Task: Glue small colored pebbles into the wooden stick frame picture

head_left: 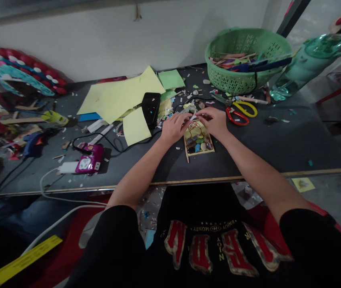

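A small white strip (pixel 193 117), perhaps paper, is pinched between the fingertips of my left hand (pixel 174 127) and my right hand (pixel 214 122). Both hands are closed over the far edge of a little framed picture (pixel 199 136) lying on the dark table. Its stick frame surrounds a yellowish backing with red looped lines and painted pebbles (pixel 203 147) in several colours along the near side. The far edge of the picture is partly hidden by my fingers. Scissors (pixel 238 112) with red and yellow handles lie just right of my right hand.
Paper scraps and pebbles litter the table (pixel 278 140) beyond my hands. A green basket (pixel 233 78) of sticks stands at the back right, beside a plastic bottle (pixel 311 64). Leftward are yellow paper (pixel 113 96), a black phone (pixel 151 108), a purple power adapter (pixel 90 159) with cables and a blue glue gun (pixel 34 144).
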The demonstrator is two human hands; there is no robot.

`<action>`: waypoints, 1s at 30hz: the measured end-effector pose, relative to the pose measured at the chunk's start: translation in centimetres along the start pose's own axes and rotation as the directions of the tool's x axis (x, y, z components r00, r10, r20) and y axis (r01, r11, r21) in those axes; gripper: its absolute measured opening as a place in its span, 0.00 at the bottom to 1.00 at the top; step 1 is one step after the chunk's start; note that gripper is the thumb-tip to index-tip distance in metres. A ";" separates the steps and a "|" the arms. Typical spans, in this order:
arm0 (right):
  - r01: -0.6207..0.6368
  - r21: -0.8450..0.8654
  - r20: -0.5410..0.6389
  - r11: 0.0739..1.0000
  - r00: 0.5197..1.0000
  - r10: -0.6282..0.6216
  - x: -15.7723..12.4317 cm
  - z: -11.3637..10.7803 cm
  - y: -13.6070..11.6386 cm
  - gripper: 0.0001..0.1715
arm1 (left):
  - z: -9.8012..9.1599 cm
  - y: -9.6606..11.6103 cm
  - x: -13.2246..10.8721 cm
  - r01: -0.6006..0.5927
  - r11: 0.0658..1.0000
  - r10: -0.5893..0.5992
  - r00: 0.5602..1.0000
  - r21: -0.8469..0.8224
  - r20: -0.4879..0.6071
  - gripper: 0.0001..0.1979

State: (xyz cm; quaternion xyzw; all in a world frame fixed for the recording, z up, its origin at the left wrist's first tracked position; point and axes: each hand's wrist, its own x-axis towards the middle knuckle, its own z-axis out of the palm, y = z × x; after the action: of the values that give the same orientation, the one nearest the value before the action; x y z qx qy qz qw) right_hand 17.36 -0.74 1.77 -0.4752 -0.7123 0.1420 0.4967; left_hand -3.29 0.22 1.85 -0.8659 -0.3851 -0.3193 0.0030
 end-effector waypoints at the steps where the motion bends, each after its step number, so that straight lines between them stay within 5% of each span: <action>1: -0.011 -0.026 -0.032 1.000 0.999 0.010 0.1 -0.1 0.1 0.07 | -0.1 0.1 0.1 0.001 1.000 -0.001 1.000 -0.001 -0.001 0.18; 5: -0.107 -0.052 -0.195 0.993 0.976 0.095 0.5 -0.1 2.5 0.14 | -0.3 0.5 0.2 0.004 1.000 -0.004 1.000 -0.003 -0.016 0.17; 10: -0.192 -0.002 -0.215 0.981 0.959 0.187 0.9 -0.2 4.1 0.17 | -0.4 0.4 0.2 0.031 0.999 -0.031 0.999 0.027 -0.006 0.16; 13: -0.145 -0.062 -0.187 0.987 0.974 0.132 0.8 -0.4 2.6 0.09 | -0.4 0.3 0.2 0.018 0.999 -0.017 1.000 0.033 -0.020 0.16; 21: 0.088 -0.142 0.025 0.986 0.996 -0.085 0.1 -0.4 0.3 0.13 | 0.0 0.0 0.1 -0.026 0.999 0.027 1.000 0.023 -0.014 0.14; 30: 0.117 -0.137 -0.012 0.984 0.993 -0.120 0.0 -0.2 0.6 0.08 | -0.1 0.0 0.1 -0.025 0.999 0.024 1.000 0.041 0.020 0.14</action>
State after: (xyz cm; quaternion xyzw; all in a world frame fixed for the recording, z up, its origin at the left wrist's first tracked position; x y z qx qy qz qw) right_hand 17.87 -0.55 1.47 -0.4660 -0.7423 0.0586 0.4778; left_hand -3.31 0.32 2.00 -0.8733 -0.3810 -0.3029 0.0210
